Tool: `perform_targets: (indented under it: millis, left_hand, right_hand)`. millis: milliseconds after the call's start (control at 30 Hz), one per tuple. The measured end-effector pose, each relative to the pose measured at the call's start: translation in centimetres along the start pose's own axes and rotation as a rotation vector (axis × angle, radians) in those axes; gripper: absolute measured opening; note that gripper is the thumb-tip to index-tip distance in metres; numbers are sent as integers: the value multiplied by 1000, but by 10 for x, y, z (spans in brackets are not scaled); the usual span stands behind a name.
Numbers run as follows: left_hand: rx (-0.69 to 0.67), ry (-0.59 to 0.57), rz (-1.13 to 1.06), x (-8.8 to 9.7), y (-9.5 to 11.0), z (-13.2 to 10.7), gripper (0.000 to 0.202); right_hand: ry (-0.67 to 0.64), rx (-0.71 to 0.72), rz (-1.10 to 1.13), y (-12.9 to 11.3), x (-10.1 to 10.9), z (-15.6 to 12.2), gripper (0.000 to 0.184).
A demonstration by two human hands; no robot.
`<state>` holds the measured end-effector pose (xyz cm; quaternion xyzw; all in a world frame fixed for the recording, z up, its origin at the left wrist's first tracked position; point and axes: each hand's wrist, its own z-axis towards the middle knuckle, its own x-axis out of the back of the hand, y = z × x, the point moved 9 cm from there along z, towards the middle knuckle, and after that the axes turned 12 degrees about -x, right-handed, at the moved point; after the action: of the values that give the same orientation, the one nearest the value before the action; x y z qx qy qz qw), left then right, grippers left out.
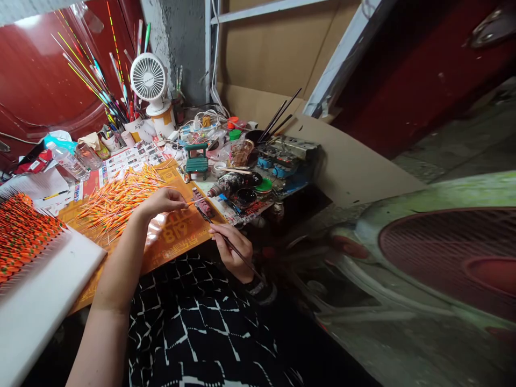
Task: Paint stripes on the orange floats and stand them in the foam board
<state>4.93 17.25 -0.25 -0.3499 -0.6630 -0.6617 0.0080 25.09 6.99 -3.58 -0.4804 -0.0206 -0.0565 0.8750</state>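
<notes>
My left hand point(163, 200) pinches a thin orange float stick point(194, 201) by one end, holding it level over the orange printed sheet point(177, 236). My right hand point(233, 251) grips a slim dark paintbrush point(220, 232) like a pen, its tip reaching up to the stick's end. A loose heap of orange-and-yellow float sticks point(116, 201) lies just left of my left hand. Rows of finished orange-and-green floats point(20, 234) stand in a white foam board point(44, 290) at the far left.
Paint jars and lids point(248, 191), a small green bench point(196, 161), a white desk fan point(149, 80), cups of long coloured rods point(100, 86) and plastic bottles point(70, 161) crowd the table's back. A large floor fan point(443, 252) stands at the right.
</notes>
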Motion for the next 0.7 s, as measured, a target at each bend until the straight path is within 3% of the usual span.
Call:
perform_targets:
  millis: [433, 700]
  left_hand:
    - [21, 19, -256, -20, -34, 8, 39]
    - [63, 22, -271, -21, -34, 6, 40]
  right_hand:
    - [32, 75, -59, 17, -14, -4, 28]
    - [26, 97, -160, 18, -20, -7, 29]
